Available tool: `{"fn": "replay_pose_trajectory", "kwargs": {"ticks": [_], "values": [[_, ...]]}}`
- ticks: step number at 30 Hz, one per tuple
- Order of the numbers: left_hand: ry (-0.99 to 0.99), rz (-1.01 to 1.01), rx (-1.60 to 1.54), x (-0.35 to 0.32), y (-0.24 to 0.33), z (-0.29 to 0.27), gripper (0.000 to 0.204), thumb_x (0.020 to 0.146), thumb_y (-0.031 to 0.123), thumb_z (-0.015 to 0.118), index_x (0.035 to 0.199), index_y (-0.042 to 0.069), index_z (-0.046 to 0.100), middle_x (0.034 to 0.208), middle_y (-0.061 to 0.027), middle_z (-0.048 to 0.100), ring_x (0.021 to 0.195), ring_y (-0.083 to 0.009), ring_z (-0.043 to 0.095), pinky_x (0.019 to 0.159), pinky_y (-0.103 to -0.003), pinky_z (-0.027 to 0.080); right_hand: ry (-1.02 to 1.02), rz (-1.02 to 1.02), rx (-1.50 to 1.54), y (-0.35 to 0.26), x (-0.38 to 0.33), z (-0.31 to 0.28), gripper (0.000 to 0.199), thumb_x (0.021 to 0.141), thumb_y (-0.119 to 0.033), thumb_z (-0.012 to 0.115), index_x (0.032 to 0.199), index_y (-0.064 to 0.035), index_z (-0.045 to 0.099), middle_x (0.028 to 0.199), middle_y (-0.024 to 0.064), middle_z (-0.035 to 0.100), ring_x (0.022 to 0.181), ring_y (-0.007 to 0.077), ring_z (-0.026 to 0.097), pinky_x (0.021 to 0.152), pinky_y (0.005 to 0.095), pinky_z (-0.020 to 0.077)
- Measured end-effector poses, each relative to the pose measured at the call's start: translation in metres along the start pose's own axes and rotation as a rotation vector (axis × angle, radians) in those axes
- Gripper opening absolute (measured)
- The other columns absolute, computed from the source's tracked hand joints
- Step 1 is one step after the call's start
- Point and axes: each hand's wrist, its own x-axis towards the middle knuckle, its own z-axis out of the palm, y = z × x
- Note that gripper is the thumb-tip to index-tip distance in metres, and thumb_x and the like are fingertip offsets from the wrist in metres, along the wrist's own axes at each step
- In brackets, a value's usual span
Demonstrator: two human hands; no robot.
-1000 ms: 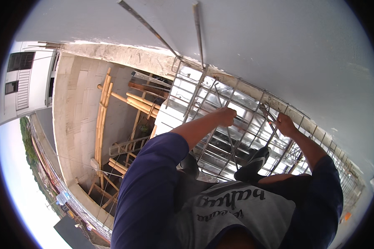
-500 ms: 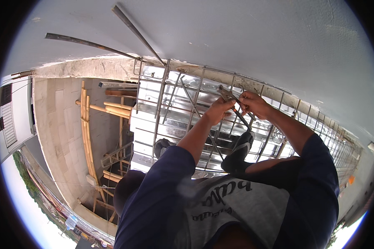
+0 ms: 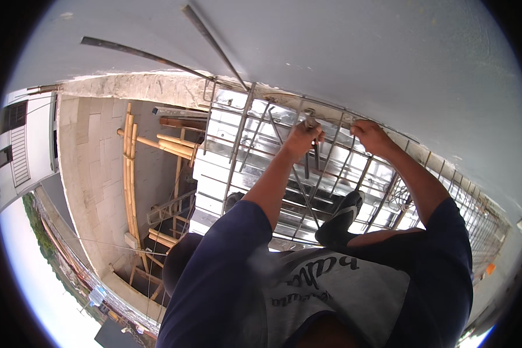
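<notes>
My left hand [image 3: 303,140] is closed around a pair of pincers [image 3: 310,120]. Their jaws point toward the grey wall and both dark handles stick out below my fist. Off to the right, my right hand [image 3: 372,138] pinches its fingertips together beside the steel rebar grid [image 3: 329,152], close to its wall-side edge. Whatever is between those fingertips is too small to make out. The grid lies over shiny metal decking [image 3: 214,174], and a loose-looking bar crosses it at a slant.
A grey wall [image 3: 354,52] runs along the far side, with two long bars leaning out at upper left. My shoe [image 3: 343,211] stands on the grid. Left of the decking edge is a drop with bamboo poles [image 3: 131,174] and a block wall [image 3: 90,168].
My hands have drawn apart: the left moved slightly up and left with the pincers, now turned more upright, while the right moved to the right. The view has shifted a little.
</notes>
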Motion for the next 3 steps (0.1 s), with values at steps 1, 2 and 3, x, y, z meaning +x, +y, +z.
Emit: {"fn": "replay_pose_trajectory", "kwargs": {"ticks": [1,2,3], "values": [[-0.075,-0.051,0.014,-0.007,-0.003,0.002,0.024,0.093,0.026,0.060,0.109,0.010,0.054,0.103,-0.0030,0.063,0.095,-0.0167,0.061,0.075,-0.039,0.046,0.057,0.025,-0.019,0.015,0.003,0.001,0.028,0.094,-0.027,0.050,0.098,-0.0015,0.061,0.084,0.0184,0.061,0.081,0.0338,0.059,0.076,0.0432,0.0471],[-0.088,-0.139,0.074,-0.003,-0.014,0.002,0.026,0.092,0.027,0.062,0.111,0.011,0.054,0.105,-0.0032,0.063,0.099,-0.0173,0.060,0.078,-0.039,0.045,0.114,0.048,-0.044,0.024,0.005,0.005,0.029,0.093,-0.027,0.050,0.101,-0.0015,0.061,0.089,0.0209,0.060,0.087,0.0372,0.059,0.081,0.0447,0.0456],[-0.060,-0.128,0.075,-0.006,-0.010,-0.011,0.026,0.092,0.027,0.062,0.111,0.011,0.054,0.105,-0.0032,0.063,0.099,-0.0173,0.060,0.078,-0.039,0.045,0.061,0.089,-0.015,0.033,0.008,0.014,0.029,0.094,-0.027,0.050,0.101,-0.0019,0.062,0.092,0.0212,0.061,0.089,0.0356,0.060,0.083,0.0441,0.0464]]}}
